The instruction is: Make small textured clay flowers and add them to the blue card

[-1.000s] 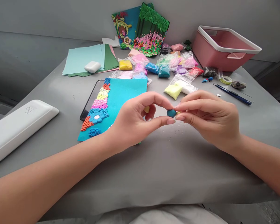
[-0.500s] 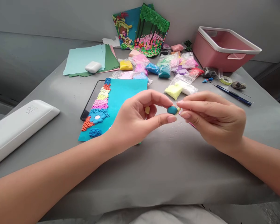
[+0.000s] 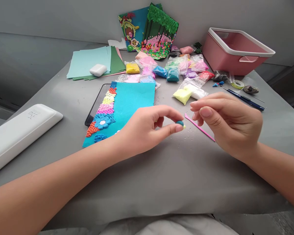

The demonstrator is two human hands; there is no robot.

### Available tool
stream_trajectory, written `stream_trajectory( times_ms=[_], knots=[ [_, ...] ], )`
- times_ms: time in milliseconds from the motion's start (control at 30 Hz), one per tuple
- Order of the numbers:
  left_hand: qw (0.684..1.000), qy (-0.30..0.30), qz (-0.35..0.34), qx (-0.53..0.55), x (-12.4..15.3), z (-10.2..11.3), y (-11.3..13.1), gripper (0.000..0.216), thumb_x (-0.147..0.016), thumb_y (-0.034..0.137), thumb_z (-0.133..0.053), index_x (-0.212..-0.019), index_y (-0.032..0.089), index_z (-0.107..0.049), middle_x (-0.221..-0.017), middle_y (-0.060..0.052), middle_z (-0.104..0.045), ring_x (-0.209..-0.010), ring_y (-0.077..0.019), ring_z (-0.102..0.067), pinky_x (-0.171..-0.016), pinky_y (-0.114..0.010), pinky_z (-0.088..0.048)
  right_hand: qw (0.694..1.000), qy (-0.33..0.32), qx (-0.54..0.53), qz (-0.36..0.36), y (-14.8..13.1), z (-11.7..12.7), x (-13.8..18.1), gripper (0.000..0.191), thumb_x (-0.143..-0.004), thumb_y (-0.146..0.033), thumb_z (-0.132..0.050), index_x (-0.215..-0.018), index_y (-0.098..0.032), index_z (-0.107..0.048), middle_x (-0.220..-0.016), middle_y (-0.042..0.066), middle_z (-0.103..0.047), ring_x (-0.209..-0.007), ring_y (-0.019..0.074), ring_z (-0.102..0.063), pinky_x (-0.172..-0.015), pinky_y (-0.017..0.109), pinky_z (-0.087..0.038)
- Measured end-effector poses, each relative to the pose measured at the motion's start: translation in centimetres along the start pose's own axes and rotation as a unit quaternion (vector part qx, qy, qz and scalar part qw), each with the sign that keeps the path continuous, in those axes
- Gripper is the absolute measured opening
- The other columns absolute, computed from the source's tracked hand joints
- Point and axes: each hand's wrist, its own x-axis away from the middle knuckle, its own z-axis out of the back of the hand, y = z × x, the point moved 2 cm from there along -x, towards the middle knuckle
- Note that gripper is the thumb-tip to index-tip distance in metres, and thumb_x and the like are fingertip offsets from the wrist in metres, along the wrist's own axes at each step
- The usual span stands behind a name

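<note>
My left hand (image 3: 147,130) pinches a small teal clay lump (image 3: 179,123) between thumb and forefinger, low over the grey table (image 3: 161,169). A speck of pale yellow clay shows beside the lump. My right hand (image 3: 229,122) hovers just right of it, fingers curled and thumb near forefinger, with nothing visible in them. A thin pink stick (image 3: 199,127) lies on the table under that hand. A turquoise felt sheet (image 3: 131,101) with rows of coloured clay rings and a blue flower (image 3: 102,122) lies to the left of my left hand.
Several small bags of coloured clay (image 3: 172,73) lie behind the sheet. A pink tub (image 3: 235,52) stands at the back right, finished clay pictures (image 3: 150,31) lean on the wall, paper sheets (image 3: 93,62) and a white case (image 3: 22,130) lie left, a blue tool (image 3: 245,98) right.
My right hand let go of the teal lump and drew back to the right. My left hand lowered the lump toward the table. The pink stick came into view.
</note>
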Motion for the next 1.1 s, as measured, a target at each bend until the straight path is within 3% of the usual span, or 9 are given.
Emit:
stream_trajectory(
  times_ms=[167,300,467,600,700,767,900,1000,1100],
  knots=[
    [0.982,-0.097,-0.059,-0.149,0.0,-0.3,-0.7,0.020,-0.100,0.026,-0.070,-0.109,0.016,-0.084,-0.114,-0.009,-0.083,-0.106,-0.0233,-0.073,-0.090,-0.035,-0.054,0.999,-0.008,-0.007,-0.030,0.3,-0.1,-0.2,0.017,-0.105,-0.025,-0.071,-0.101,-0.027,-0.087,-0.091,0.002,-0.082,-0.071,0.0143,-0.071,-0.068,0.034,-0.060],
    [0.986,-0.080,-0.010,-0.149,-0.2,0.1,-0.3,0.032,-0.104,0.033,-0.062,-0.122,0.014,-0.081,-0.117,-0.010,-0.083,-0.107,-0.0265,-0.073,-0.100,-0.042,-0.056,0.998,-0.035,-0.003,-0.054,0.6,-0.2,-0.2,0.016,-0.105,-0.026,-0.071,-0.101,-0.025,-0.086,-0.090,0.003,-0.081,-0.074,0.0147,-0.071,-0.064,0.031,-0.059],
    [0.998,-0.014,0.067,0.018,-0.4,0.6,0.1,0.043,-0.102,0.010,-0.048,-0.137,0.017,-0.071,-0.138,-0.007,-0.078,-0.120,-0.0211,-0.074,-0.109,-0.039,-0.060,0.996,-0.082,0.041,-0.025,1.1,-0.5,0.0,0.019,-0.102,-0.015,-0.070,-0.111,-0.025,-0.084,-0.094,0.002,-0.078,-0.080,0.0136,-0.072,-0.064,0.026,-0.059],
    [0.979,0.004,0.061,0.193,-0.1,0.2,0.5,0.038,-0.105,0.017,-0.061,-0.143,0.022,-0.063,-0.161,-0.004,-0.065,-0.144,-0.0212,-0.067,-0.116,-0.034,-0.060,0.985,-0.113,0.107,0.078,1.0,-0.4,0.1,0.025,-0.100,-0.016,-0.075,-0.121,-0.028,-0.082,-0.105,0.006,-0.074,-0.092,0.0175,-0.074,-0.077,0.032,-0.065],
    [0.974,-0.009,0.040,0.224,0.2,-0.2,1.3,0.040,-0.106,0.020,-0.063,-0.144,0.028,-0.059,-0.171,0.001,-0.055,-0.160,-0.0234,-0.053,-0.114,-0.030,-0.062,0.973,-0.099,0.165,0.130,0.6,-0.1,0.2,0.029,-0.094,-0.025,-0.086,-0.123,-0.029,-0.081,-0.120,0.011,-0.070,-0.111,0.0262,-0.074,-0.087,0.040,-0.066],
    [0.972,-0.037,0.032,0.229,0.4,-0.4,1.8,0.040,-0.106,0.018,-0.062,-0.144,0.030,-0.058,-0.171,0.001,-0.056,-0.159,-0.0228,-0.053,-0.108,-0.028,-0.065,0.967,-0.093,0.179,0.154,0.2,-0.2,0.2,0.025,-0.093,-0.028,-0.088,-0.117,-0.029,-0.081,-0.123,0.012,-0.071,-0.114,0.0289,-0.073,-0.092,0.045,-0.065],
    [0.954,-0.092,0.047,0.281,0.6,-0.8,2.3,0.037,-0.104,0.014,-0.064,-0.138,0.028,-0.059,-0.164,-0.004,-0.061,-0.140,-0.0205,-0.071,-0.105,-0.029,-0.067,0.961,-0.065,0.171,0.205,-0.4,-0.3,0.1,0.015,-0.095,-0.023,-0.085,-0.108,-0.028,-0.079,-0.105,0.007,-0.077,-0.101,0.0242,-0.074,-0.090,0.045,-0.064],
    [0.953,-0.067,0.081,0.286,0.5,-0.8,2.0,0.031,-0.102,0.016,-0.070,-0.130,0.025,-0.063,-0.157,-0.007,-0.066,-0.129,-0.0202,-0.076,-0.097,-0.028,-0.067,0.957,-0.079,0.181,0.215,-0.4,-0.2,0.0,0.018,-0.097,-0.020,-0.082,-0.110,-0.031,-0.079,-0.103,0.003,-0.081,-0.096,0.0225,-0.074,-0.083,0.043,-0.064],
    [0.951,-0.034,0.137,0.275,0.3,-0.7,1.5,0.037,-0.090,0.022,-0.088,-0.121,0.022,-0.068,-0.126,-0.006,-0.079,-0.109,-0.0186,-0.080,-0.088,-0.028,-0.065,0.959,-0.083,0.180,0.204,-0.3,0.0,-0.1,0.022,-0.097,-0.016,-0.080,-0.109,-0.034,-0.080,-0.103,0.003,-0.083,-0.093,0.0222,-0.075,-0.081,0.043,-0.064]
  ],
)
